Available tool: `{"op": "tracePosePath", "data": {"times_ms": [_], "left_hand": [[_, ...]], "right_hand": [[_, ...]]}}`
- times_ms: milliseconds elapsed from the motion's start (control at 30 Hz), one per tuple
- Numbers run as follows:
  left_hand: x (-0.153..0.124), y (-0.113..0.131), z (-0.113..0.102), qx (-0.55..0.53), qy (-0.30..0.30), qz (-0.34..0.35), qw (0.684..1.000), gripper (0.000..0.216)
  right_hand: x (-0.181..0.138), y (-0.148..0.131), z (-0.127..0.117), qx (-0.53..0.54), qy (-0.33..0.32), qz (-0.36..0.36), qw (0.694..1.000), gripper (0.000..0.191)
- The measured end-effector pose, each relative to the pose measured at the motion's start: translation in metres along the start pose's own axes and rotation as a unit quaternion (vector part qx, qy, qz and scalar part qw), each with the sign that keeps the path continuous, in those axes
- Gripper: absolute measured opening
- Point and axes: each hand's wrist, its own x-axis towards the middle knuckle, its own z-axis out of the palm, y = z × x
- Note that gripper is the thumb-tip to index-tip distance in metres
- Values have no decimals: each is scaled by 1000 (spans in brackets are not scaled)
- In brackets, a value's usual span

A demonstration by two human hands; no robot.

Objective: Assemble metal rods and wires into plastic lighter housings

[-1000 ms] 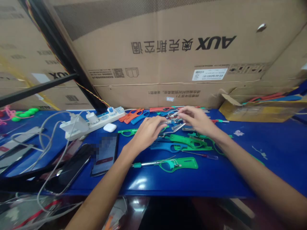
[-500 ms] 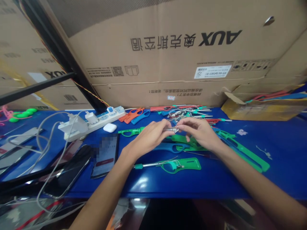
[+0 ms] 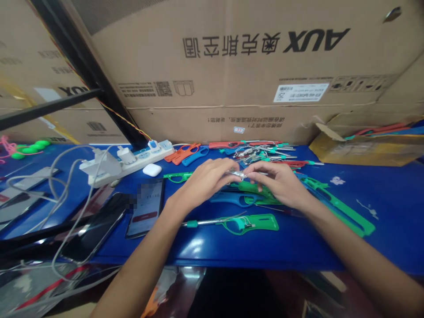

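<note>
My left hand is closed around a thin, shiny metal tube whose end sticks out past the fingertips. My right hand pinches at that end, on something small and pale that I cannot make out clearly. Just below the hands lie green handle shells and a blue handle shell, partly covered. Closer to me is a green lighter handle half with a metal tube fitted to it. Behind the fingers spreads a pile of lighter parts with thin wires.
A power strip with chargers and white cables stands at left, by an earbud case and several phones. Orange handles lie behind. A cardboard box holding coloured parts is at back right, with green shells before it.
The view has shifted slightly. Both hands stay together at the metal tube, and its exposed end now tilts a little differently between the fingertips.
</note>
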Motion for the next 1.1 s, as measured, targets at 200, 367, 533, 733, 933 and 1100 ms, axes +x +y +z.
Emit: {"op": "tracePosePath", "data": {"times_ms": [200,367,533,733,933,1100], "left_hand": [[-1,2,-1,8,16,6,1000,14],[-1,2,2,13,24,-11,1000,18],[0,-1,8,19,34,-23,999,17],[0,-8,15,13,46,-19,999,21],[2,-7,11,-11,79,21,997,22],[3,-4,6,-20,70,45,996,18]], "right_hand": [[-2,-1,-2,-28,-6,-23,999,24],[-3,0,-1,-22,-8,-35,999,25],[-1,0,1,-12,-5,-36,999,23],[-2,1,1,-34,10,-52,998,21],[0,-2,0,1,16,-50,999,22],[3,1,-7,89,-28,7,996,41]]}}
